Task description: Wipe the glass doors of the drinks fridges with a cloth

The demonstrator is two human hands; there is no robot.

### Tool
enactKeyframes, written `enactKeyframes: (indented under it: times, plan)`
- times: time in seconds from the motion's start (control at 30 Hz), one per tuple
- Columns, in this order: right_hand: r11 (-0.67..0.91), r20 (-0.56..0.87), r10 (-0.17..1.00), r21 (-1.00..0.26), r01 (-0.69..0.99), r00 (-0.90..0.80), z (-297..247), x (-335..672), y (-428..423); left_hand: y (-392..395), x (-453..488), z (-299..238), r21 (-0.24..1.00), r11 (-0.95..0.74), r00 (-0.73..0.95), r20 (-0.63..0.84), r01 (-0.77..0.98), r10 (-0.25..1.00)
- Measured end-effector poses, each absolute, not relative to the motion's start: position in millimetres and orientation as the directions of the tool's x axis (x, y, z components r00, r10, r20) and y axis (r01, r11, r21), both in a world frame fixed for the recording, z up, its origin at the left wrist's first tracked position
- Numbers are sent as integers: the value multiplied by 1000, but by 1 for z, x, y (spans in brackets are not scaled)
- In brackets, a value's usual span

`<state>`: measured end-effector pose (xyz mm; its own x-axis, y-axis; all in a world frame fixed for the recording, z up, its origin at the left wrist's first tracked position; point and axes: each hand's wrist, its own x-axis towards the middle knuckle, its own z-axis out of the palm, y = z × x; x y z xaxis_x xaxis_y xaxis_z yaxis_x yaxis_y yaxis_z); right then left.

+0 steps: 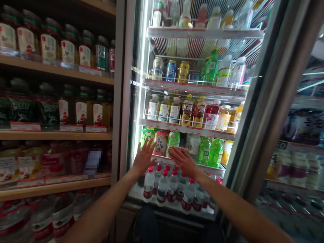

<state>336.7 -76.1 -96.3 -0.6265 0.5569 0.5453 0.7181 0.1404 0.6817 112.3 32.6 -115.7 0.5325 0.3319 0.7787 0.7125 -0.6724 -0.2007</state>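
My left hand (144, 157) is raised in front of the lit drinks fridge, fingers spread and nothing in them. It is nearest to a green-labelled bottle (147, 133) and a red-pink bottle (160, 142) on the lower shelf. Beside it, to the right, my right hand (184, 161) reaches forward with fingers stretched out flat. Its fingertips overlap the lower part of another green bottle (173, 139); whether they touch it I cannot tell. Below both hands stand several clear bottles with red caps (173, 182), upright on the fridge floor.
Higher fridge shelves (189, 127) hold tea bottles (174, 109), cans (171, 70) and other drinks. Wooden shelves (50, 135) with large bottles stand at the left. A metal door frame (280, 111) runs along the right, with more shelved drinks beyond. My knees (146, 224) are close below.
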Motion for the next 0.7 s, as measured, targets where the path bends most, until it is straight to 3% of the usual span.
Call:
enactKeyframes:
  times: [0.2, 0.43, 0.6, 0.7]
  plan:
    - [-19, 752, 473, 530, 848, -459, -54, 321, -53, 38, 101, -108, -166, -655, 505, 778, 738, 372]
    - [144, 551, 519, 697, 702, -654, -97, 309, -54, 48, 84, -111, -194, -612, 500, 778, 767, 381]
    - [38, 692, 468, 605, 795, -549, -73, 306, -43, 55, 74, -110, -203, -597, 498, 777, 776, 384]
    - [57, 673, 491, 608, 792, -553, -80, 307, -44, 54, 72, -113, -215, -609, 522, 760, 764, 386]
